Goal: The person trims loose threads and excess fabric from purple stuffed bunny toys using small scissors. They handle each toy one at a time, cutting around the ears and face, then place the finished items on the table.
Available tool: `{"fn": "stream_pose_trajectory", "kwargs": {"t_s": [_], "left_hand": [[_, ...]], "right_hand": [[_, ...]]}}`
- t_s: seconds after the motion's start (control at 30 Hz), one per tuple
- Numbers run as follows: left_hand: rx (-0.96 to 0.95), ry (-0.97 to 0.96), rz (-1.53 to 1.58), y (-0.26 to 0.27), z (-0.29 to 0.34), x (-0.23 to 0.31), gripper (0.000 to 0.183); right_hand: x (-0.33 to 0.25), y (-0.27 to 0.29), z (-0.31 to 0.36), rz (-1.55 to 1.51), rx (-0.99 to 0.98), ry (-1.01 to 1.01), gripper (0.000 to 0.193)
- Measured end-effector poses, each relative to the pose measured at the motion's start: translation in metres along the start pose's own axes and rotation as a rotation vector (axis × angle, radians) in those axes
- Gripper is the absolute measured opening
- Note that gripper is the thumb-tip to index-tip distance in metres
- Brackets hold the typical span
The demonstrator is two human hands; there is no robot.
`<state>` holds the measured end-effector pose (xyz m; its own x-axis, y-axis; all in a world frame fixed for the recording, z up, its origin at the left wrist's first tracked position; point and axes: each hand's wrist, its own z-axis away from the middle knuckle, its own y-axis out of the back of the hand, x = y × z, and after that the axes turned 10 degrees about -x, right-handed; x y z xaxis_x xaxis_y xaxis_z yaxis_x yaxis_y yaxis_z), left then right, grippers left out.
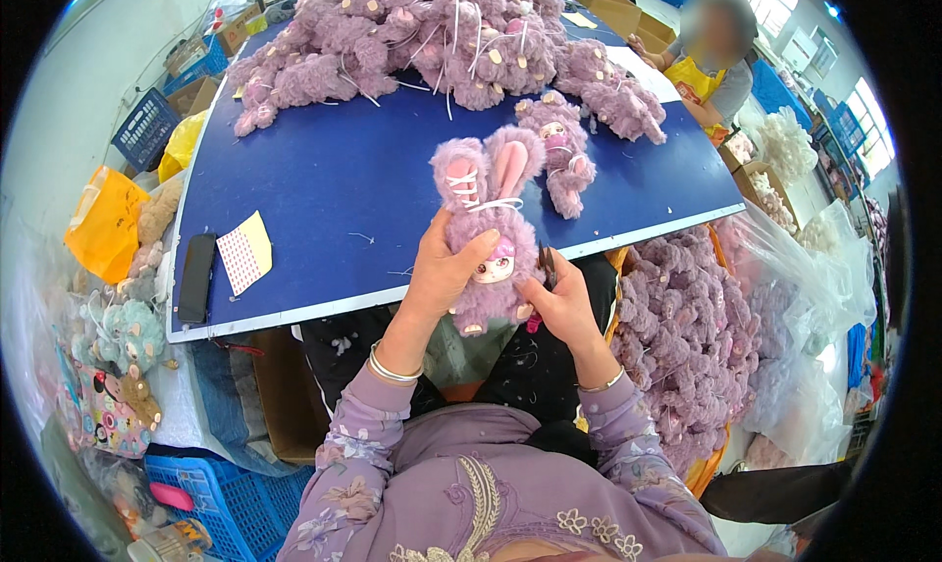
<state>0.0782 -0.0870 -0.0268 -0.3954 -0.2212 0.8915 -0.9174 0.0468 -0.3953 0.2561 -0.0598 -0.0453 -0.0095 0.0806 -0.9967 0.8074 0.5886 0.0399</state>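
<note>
A purple plush bunny doll [494, 230] is held upright over the table's front edge. It has long ears with pink lining, a small doll face, and white cord laced on one ear and tied round the ears' base. My left hand [444, 266] is closed round the body, its thumb beside the face. My right hand [567, 305] is closed at the doll's right side on what looks like thread snips [548, 266], with dark blades pointing up and a pink end below; the fingers hide most of it. Another purple bunny doll [557, 150] lies just beyond on the table.
On the blue table [314, 189], a heap of purple plush dolls [432, 32] with loose white cords fills the far side. A black case [197, 280] and a sticker sheet [245, 253] lie left. More dolls [682, 336] fill a sack at right. A person [711, 62] sits across, far right.
</note>
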Motion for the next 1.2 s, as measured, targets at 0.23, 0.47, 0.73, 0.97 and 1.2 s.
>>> {"fn": "stream_pose_trajectory", "kwargs": {"t_s": [0.23,0.47,0.73,0.97,1.2], "left_hand": [[0.001,0.009,-0.094,0.006,-0.01,-0.001,0.048],[0.035,0.03,-0.058,0.011,-0.014,-0.012,0.032],[-0.067,0.108,-0.187,-0.006,-0.02,-0.027,0.023],[-0.111,0.051,-0.272,-0.002,-0.023,-0.026,0.021],[-0.343,-0.274,-0.979,-0.01,-0.05,0.024,0.07]], "right_hand": [[-0.01,0.057,0.021,0.086,0.508,0.442,0.021],[-0.056,0.135,-0.008,0.133,0.593,0.433,0.031],[-0.002,0.109,-0.1,0.718,0.463,-0.002,0.067],[0.028,0.127,-0.094,0.282,0.262,0.137,0.025],[-0.05,0.137,-0.036,0.013,-0.279,0.145,0.017]]}}
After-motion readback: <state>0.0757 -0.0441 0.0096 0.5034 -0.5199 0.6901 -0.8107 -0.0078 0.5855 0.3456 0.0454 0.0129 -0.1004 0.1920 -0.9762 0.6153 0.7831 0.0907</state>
